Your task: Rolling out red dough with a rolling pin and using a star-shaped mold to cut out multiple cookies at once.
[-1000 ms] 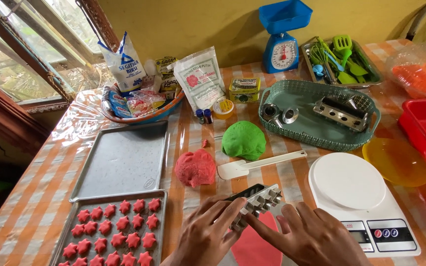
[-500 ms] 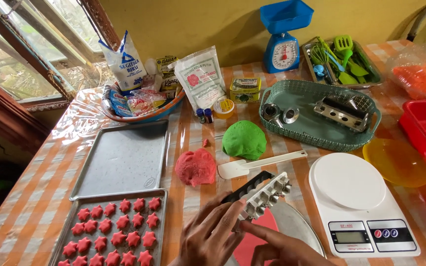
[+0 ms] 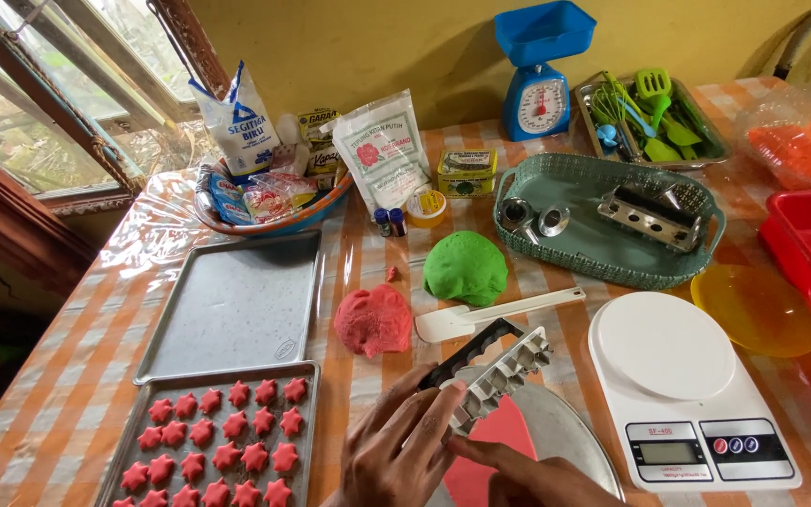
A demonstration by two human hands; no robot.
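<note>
Multi-cavity cutter (image 3: 495, 371), grey with a black handle, sits tilted at near centre, just above a flat red dough sheet (image 3: 485, 446) lying on a round metal plate (image 3: 570, 437). Left hand (image 3: 396, 451): fingers curled round the cutter's near-left end, gripping it. Right hand (image 3: 532, 479): mostly cut off by the near edge; one extended finger touches the cutter's underside; whether it grips cannot be told.

Just far of the cutter: white spatula (image 3: 495, 314), with a red dough lump (image 3: 373, 319) to its left and a green dough lump (image 3: 466, 268) beyond. Right: white digital scale (image 3: 682, 385), yellow dish (image 3: 753, 310). Near left: baking tray (image 3: 138, 427) holding red star shapes; an unfilled tray (image 3: 237, 300) lies beyond it. Far: green basket (image 3: 603, 258) with metal parts, blue dial scale (image 3: 537, 70). Surface (image 3: 68, 394) carries an orange-checked cloth.
</note>
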